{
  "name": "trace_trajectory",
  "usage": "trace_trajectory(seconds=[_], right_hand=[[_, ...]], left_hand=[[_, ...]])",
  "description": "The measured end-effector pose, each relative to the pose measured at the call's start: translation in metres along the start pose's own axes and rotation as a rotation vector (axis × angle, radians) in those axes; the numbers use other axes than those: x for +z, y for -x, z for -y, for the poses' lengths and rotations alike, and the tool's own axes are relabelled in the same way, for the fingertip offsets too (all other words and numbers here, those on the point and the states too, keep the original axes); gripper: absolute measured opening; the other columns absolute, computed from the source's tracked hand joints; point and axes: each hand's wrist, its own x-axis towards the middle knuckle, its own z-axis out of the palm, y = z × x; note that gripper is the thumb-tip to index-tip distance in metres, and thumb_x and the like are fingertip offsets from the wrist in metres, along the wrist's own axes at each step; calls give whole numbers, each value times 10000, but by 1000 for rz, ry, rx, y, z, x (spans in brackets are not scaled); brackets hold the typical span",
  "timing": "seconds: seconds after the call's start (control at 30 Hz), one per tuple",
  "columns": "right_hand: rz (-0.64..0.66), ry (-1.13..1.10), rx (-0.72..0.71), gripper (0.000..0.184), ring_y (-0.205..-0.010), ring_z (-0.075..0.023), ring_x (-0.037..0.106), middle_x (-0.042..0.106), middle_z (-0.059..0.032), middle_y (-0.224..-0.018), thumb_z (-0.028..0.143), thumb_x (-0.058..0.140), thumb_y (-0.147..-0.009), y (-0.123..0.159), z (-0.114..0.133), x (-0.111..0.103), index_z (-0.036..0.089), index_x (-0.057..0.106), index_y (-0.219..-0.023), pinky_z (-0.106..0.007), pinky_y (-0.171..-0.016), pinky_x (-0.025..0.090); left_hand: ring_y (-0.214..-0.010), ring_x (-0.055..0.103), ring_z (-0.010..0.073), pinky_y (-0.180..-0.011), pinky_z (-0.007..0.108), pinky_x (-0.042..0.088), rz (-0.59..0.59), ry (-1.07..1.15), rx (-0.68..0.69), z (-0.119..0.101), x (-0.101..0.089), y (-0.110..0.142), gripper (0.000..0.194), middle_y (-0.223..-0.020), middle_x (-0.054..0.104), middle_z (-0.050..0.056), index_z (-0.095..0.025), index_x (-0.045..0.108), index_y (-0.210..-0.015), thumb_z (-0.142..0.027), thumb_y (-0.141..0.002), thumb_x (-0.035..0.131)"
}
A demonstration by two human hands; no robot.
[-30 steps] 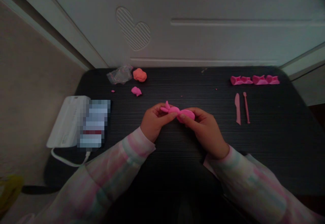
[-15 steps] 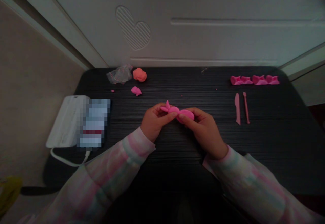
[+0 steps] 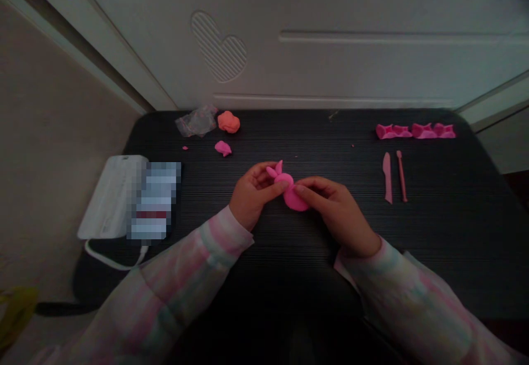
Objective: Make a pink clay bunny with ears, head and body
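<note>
A pink clay rabbit figure [image 3: 296,198] is held between both hands above the middle of the dark table. It has a rounded head with two thin pointed ears at the upper left and a larger round body at the lower right. My left hand [image 3: 255,193] is closed on the head, its thumb pressed against the front. With thumb and fingers, my right hand [image 3: 336,210] pinches the body close to where it joins the head. The fingertips behind the clay are partly hidden.
Behind lie an orange clay lump [image 3: 228,122], a small pink clay lump [image 3: 223,148] and a clear plastic wrapper [image 3: 197,121]. At left are a phone [image 3: 154,202] and white power bank [image 3: 111,197]. Right: pink tray strip [image 3: 415,131], clay knife [image 3: 387,177], thin stick tool [image 3: 401,176].
The clay rabbit has turned: its body has swung downward and its ears point more upward. My right hand has shifted slightly right and down, its grip now nearer the neck.
</note>
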Motion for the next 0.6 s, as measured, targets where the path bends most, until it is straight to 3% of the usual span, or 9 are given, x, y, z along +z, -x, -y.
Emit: trace_trajectory(seconds=[0.6], right_hand=[[-18, 54, 12, 168, -586, -94, 504, 605, 20, -659, 339, 586, -712, 1, 1, 5, 179, 624, -743, -238, -571, 388]], left_hand=[[-711, 578, 83, -722, 236, 448, 7, -119, 85, 3, -1, 0, 388, -761, 627, -36, -204, 571, -897, -159, -541, 718]])
